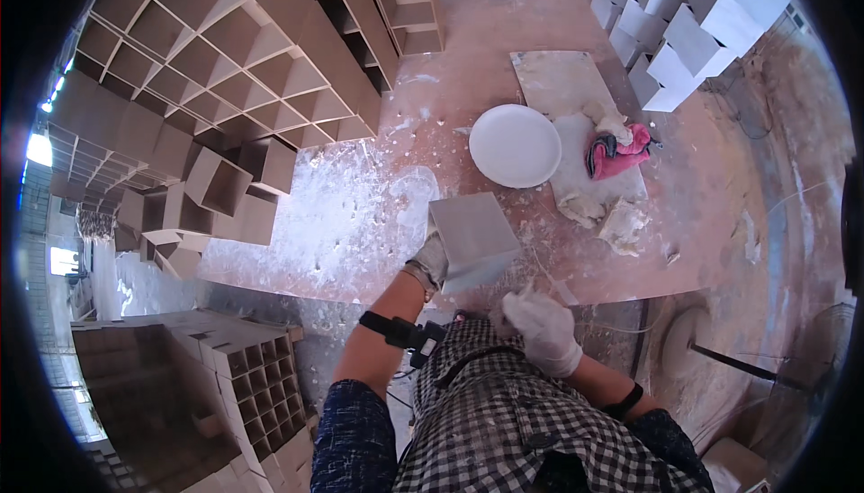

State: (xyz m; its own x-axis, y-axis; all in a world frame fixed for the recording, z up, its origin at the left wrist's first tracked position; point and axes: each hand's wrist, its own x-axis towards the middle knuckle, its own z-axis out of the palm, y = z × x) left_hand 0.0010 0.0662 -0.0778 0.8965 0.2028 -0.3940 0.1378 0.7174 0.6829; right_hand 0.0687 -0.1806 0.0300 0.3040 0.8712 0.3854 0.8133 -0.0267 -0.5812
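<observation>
My left hand (430, 264), in a whitish work glove, grips the left side of a pale grey box (479, 230). The box is tilted above the table's near edge, one flat face turned up; the fingers behind it are hidden. My right hand (545, 331), gloved too, hangs in front of the checked apron, to the lower right of the box and apart from it. Its fingers are smeared by motion, so whether it holds something cannot be made out.
A round white plate (515, 146) lies beyond the box, beside a pale board (565, 88) with a pink cloth (617, 153). Brown compartment racks (225, 52) stand left, white boxes (688, 48) far right. A gridded carton (265, 394) sits lower left. The table (711, 214) is dusty.
</observation>
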